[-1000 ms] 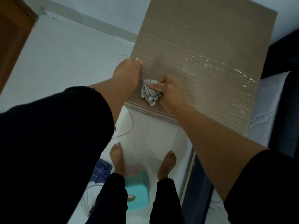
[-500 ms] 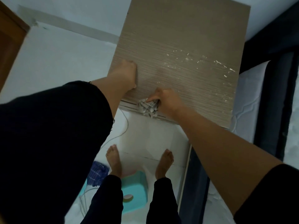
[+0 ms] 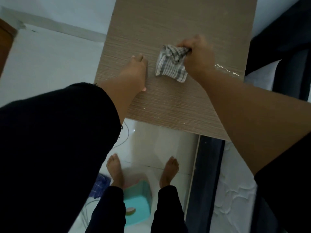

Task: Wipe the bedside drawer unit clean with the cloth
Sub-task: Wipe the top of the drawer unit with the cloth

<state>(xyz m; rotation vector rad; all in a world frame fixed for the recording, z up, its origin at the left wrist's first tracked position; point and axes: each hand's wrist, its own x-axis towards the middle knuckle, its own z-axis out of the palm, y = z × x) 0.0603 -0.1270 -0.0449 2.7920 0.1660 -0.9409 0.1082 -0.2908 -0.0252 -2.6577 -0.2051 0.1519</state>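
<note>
The bedside drawer unit [image 3: 176, 17] shows its wood-grain brown top from above. A grey and white checked cloth [image 3: 171, 65] lies bunched on the middle of the top. My right hand [image 3: 196, 54] grips the cloth's far right part with curled fingers. My left hand [image 3: 134, 71] rests flat on the top just left of the cloth, fingers straight. White specks and smears [image 3: 225, 69] remain near the unit's right edge, and small specks dot the near edge.
A bed with a white mattress [image 3: 235, 190] and dark frame [image 3: 207, 174] stands to the right. On the white tiled floor [image 3: 159, 142] below are my bare feet, a teal plastic tub [image 3: 138, 204], a blue checked cloth [image 3: 99, 184] and a thin cable [image 3: 125, 137].
My right hand moved the cloth from the unit's near left edge up to the middle of the top. My left hand now lies farther in on the top. The view shifted, so the unit appears closer.
</note>
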